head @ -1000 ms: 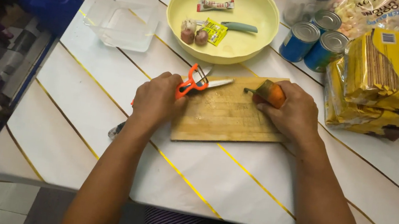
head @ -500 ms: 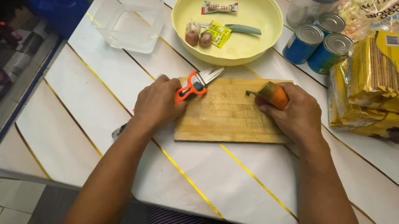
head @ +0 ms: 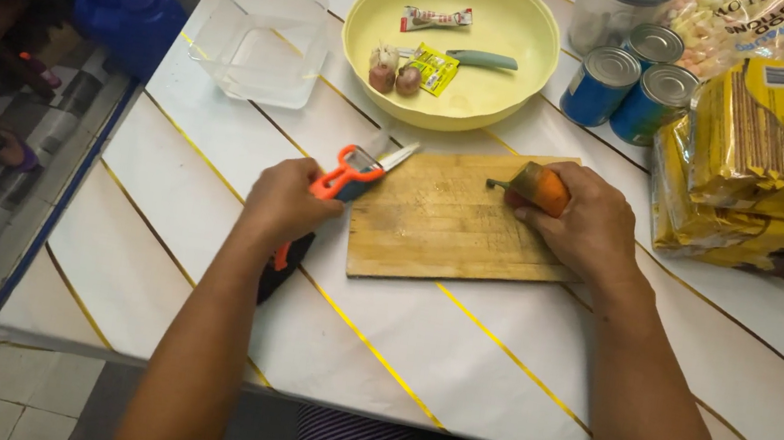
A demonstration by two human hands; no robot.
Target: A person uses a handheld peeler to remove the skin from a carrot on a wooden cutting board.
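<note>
The wooden cutting board (head: 448,219) lies flat on the white slatted counter (head: 454,359) and serves as the reference for all positions below.

Left hand (head: 288,204): located at the left edge of the board, on the counter. The fingers are curled around an orange-handled peeler (head: 350,174), which it is grasping; the metal blade end of the peeler projects over the upper left corner of the board. A dark object lies on the counter under the left wrist, just left of the board's lower left corner; its kind cannot be determined.

Right hand (head: 593,226): located on the upper right part of the board. It is clenched around an orange pepper (head: 540,187), which rests on the board surface with its green stem pointing left toward the board centre.

Beyond the far edge of the board stands a yellow bowl (head: 509,94). It contains two small bulbs, a yellow packet, a red and white packet and a teal-handled utensil. To the far left of the board, beside the bowl, sits an empty clear plastic container (head: 257,56). To the far right of the board stand three blue cans (head: 603,88), grouped close together. Directly right of the board, yellow packets of biscuits (head: 763,158) are stacked on the counter.
</note>
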